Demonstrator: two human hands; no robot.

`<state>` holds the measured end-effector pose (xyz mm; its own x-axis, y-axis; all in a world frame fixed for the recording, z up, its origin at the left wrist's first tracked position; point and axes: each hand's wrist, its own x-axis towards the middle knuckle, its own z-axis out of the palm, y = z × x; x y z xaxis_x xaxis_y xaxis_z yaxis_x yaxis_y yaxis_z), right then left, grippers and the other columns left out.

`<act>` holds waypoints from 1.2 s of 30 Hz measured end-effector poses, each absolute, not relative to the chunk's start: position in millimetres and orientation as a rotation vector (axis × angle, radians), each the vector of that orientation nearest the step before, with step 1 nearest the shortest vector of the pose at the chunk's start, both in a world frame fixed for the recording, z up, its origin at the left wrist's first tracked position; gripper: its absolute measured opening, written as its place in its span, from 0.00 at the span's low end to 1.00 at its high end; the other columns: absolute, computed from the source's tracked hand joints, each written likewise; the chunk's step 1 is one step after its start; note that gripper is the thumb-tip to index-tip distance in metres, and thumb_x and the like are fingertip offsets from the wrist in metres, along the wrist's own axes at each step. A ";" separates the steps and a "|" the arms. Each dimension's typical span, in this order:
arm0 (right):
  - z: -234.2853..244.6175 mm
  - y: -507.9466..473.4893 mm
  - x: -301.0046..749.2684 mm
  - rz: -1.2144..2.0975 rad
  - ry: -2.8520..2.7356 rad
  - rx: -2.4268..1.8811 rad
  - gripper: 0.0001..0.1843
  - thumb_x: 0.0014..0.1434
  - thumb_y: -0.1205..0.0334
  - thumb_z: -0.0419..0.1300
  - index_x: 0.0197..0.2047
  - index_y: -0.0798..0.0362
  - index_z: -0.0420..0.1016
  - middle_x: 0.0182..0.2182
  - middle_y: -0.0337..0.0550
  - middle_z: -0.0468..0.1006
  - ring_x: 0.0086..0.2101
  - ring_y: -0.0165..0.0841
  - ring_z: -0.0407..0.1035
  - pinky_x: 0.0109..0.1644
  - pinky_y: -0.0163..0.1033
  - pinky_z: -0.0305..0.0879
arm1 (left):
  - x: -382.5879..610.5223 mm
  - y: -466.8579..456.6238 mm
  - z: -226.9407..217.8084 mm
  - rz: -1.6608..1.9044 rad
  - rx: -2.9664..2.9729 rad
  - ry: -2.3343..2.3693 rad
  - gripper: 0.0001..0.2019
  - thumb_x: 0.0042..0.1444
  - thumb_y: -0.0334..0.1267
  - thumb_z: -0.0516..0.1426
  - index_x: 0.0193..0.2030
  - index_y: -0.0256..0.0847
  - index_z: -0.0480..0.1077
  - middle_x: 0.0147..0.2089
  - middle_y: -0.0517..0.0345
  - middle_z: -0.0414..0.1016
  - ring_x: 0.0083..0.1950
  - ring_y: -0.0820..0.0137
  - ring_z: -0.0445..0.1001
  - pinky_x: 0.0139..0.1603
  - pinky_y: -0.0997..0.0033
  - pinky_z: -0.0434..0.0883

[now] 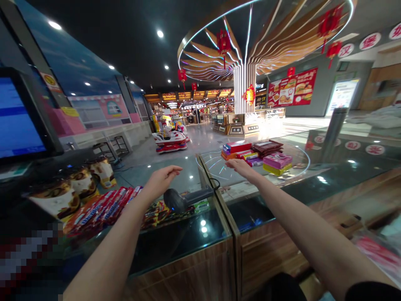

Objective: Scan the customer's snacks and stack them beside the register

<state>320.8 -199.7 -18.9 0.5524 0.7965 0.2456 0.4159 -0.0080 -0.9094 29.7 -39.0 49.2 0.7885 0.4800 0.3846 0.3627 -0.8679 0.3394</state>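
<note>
Left hand [162,180], right hand [242,168] — open, outstretched

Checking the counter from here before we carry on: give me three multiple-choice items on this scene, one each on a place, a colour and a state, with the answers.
1. Where does the barcode scanner lie?
A) On the glass counter top
B) On the floor
C) Held in a hand

2. What colour is the box on the yellow box?
A) Blue
B) Pink
C) Black

3. What is the left hand doing?
A) Gripping a pack
B) Open, holding nothing
C) Clenched in a fist

Answers:
1 A: it rests on the glass, below the right hand.
2 B: the pink box sits on the yellow one.
3 B: its fingers are extended and empty.
</note>
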 end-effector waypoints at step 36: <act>-28.5 -347.6 470.1 -0.120 -0.423 -1.463 0.16 0.49 0.51 0.58 0.34 0.54 0.79 0.37 0.48 0.81 0.41 0.41 0.73 0.41 0.42 0.69 | 285.1 -187.8 2.6 0.364 2.679 0.041 0.25 0.54 0.33 0.56 0.61 0.39 0.65 0.58 0.48 0.72 0.56 0.62 0.72 0.55 0.64 0.69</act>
